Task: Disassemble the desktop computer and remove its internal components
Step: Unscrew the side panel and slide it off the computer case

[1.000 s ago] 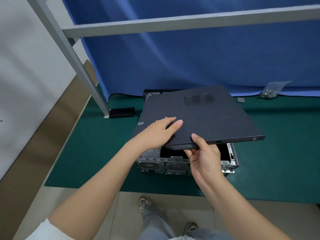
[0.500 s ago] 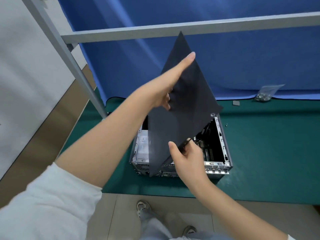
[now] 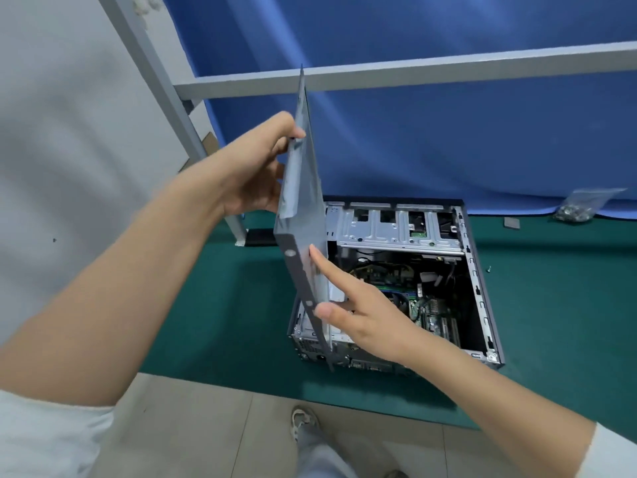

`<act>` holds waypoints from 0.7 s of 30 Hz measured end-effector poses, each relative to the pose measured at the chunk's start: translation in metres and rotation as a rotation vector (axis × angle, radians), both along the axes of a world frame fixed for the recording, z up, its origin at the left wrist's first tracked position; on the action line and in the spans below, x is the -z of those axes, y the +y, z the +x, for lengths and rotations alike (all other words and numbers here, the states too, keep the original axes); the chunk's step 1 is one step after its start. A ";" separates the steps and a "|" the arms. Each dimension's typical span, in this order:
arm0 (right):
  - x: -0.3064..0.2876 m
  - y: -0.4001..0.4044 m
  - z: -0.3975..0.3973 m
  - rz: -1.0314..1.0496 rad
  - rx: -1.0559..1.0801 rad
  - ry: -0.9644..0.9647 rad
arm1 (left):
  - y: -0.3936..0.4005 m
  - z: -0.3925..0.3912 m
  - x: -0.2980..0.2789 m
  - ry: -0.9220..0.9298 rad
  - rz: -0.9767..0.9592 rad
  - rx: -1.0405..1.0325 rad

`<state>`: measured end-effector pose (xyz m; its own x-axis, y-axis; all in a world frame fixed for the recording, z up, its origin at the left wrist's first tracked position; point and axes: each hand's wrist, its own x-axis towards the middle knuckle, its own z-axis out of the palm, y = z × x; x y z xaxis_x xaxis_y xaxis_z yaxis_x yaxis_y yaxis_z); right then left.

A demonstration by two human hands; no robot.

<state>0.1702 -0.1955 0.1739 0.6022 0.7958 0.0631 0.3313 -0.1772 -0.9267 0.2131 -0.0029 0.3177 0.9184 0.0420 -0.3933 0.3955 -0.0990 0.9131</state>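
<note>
Panel: side panel point(image 3: 303, 215) upright, edge-on, off the case.
Hands: left hand point(image 3: 256, 174) grips its far edge; right hand point(image 3: 358, 315) pinches its near edge.
Case: computer case point(image 3: 482, 305) open-topped on table point(image 3: 220, 305), boards inside, at 3 o'clock of panel.

One case point(image 3: 482, 305) on the mat point(image 3: 224, 322). One panel point(image 3: 303, 215) above the case's left edge. Two hands: left point(image 3: 255, 174), right point(image 3: 358, 315). One bag point(image 3: 582, 205) and one screw point(image 3: 488, 269) right of the case.
</note>
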 end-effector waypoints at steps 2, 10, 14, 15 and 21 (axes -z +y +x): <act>0.002 0.013 0.009 0.049 -0.007 0.071 | 0.012 -0.004 0.002 0.004 -0.026 -0.026; 0.020 0.075 0.064 -0.197 0.172 0.293 | 0.062 -0.013 0.014 -0.125 0.001 -0.143; 0.051 0.096 0.085 -0.348 0.288 0.273 | 0.112 -0.020 0.053 -0.186 0.048 -0.352; 0.059 0.098 0.091 -0.387 0.358 0.278 | 0.125 -0.025 0.067 -0.146 -0.026 -0.377; 0.096 0.097 0.124 -0.672 0.725 0.350 | 0.183 -0.047 0.140 0.037 -0.232 -0.455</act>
<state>0.2940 -0.0984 0.0781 0.8483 0.0433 -0.5277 -0.3277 -0.7399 -0.5875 0.1658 0.1806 0.1775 0.8127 0.3420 -0.4717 0.3842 0.2942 0.8751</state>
